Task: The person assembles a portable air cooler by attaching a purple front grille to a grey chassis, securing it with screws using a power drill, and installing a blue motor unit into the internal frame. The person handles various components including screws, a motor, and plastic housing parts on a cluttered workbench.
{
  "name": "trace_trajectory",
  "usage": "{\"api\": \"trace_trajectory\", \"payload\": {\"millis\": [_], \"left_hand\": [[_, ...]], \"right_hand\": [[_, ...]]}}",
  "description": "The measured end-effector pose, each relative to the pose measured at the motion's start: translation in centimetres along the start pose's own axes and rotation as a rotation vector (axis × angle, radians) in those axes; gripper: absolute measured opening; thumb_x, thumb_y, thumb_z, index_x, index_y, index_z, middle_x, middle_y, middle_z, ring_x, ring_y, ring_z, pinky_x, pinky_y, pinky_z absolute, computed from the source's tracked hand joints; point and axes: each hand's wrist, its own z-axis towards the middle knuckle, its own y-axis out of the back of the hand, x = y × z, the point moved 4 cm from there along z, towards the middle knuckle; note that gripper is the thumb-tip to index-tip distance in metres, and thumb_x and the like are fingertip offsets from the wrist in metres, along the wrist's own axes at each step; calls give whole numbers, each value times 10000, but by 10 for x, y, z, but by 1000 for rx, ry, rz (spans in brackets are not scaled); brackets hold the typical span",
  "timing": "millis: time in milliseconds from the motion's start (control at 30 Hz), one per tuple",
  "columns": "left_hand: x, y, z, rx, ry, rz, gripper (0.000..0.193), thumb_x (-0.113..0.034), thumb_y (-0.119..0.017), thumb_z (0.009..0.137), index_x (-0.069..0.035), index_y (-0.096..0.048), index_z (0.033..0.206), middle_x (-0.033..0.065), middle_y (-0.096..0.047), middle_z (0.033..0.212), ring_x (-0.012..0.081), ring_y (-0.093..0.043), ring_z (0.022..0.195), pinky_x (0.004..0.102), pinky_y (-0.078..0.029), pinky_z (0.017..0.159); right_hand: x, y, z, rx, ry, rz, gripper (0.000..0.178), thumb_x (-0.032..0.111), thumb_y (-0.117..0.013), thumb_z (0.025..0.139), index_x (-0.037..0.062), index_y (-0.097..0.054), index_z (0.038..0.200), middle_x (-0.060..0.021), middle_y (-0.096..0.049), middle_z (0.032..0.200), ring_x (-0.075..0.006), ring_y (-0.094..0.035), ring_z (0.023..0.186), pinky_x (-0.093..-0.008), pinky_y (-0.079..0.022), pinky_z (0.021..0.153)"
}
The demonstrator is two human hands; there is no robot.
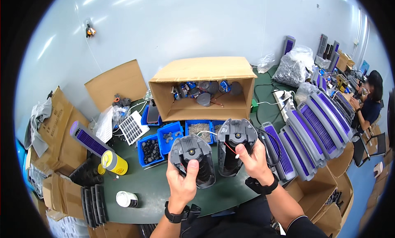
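Over the near part of the green table I hold two dark grey plastic housings side by side, their end faces toward me. My left hand (183, 183) is closed around the left housing (191, 149), thumb on its face. Around the right housing (237, 133) my right hand (254, 160) is closed, its thumb near a small white connector (237, 156) on a thin red wire. A white wire (205, 132) arches between the tops of the housings. Both housings have dark, hollow-looking sides. My fingers behind them are mostly hidden.
Beyond my hands stand blue bins (150, 150) of small parts and an open cardboard box (201, 69) holding motor-like parts. Purple-and-grey slatted units (317, 129) are stacked at right. A yellow canister (115, 163) and white jar (126, 199) stand left. A co-worker (370, 100) sits far right.
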Motion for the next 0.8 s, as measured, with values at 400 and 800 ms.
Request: {"api": "trace_trajectory", "payload": {"millis": [400, 800], "left_hand": [[54, -6, -5, -61, 16, -253, 827, -433, -856, 822, 101, -536, 1366, 179, -631, 1306, 248, -646, 1159, 387, -503, 1030], [60, -6, 6, 10, 51, -275, 829, -524, -816, 852, 99, -566, 1339, 163, -641, 1276, 251, -643, 1149, 388, -499, 1022]], "right_hand": [[-34, -2, -5, -59, -2, 151, 722, 422, -805, 883, -53, -538, 1358, -77, -627, 1214, -165, -601, 1083, -328, -488, 966], [-44, 4, 2, -32, -34, 193, 716, 443, -765, 900, -43, -534, 1371, -112, -679, 1181, -203, -646, 1065, -369, -525, 951]]}}
